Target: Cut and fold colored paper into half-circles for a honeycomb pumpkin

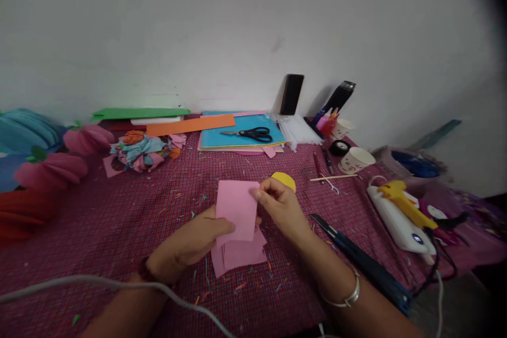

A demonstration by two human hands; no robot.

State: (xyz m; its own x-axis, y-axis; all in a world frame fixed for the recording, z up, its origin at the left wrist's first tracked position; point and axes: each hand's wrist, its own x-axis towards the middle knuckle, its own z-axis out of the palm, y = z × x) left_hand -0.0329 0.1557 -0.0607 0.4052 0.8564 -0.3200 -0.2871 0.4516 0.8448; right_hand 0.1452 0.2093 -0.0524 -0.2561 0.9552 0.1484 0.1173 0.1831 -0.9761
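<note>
A pink paper rectangle (236,206) is held up between both hands over the middle of the cloth. My left hand (206,229) grips its lower left part, thumb on the front face and fingers behind. At the upper right corner, the thumb and forefinger of my right hand (279,203) pinch the same sheet. More pink paper pieces (240,256) sit just below it; whether they are in the left hand or on the cloth, I cannot tell. A yellow paper disc (284,180) lies partly hidden behind the right hand.
Scissors (253,133) rest on blue sheets (214,138) at the back. Crumpled paper scraps (142,150) and paper pumpkins (51,169) are left. To the right are a utility knife (360,259), paper cup (356,159) and yellow glue gun (407,203). A white cable (119,285) crosses the front.
</note>
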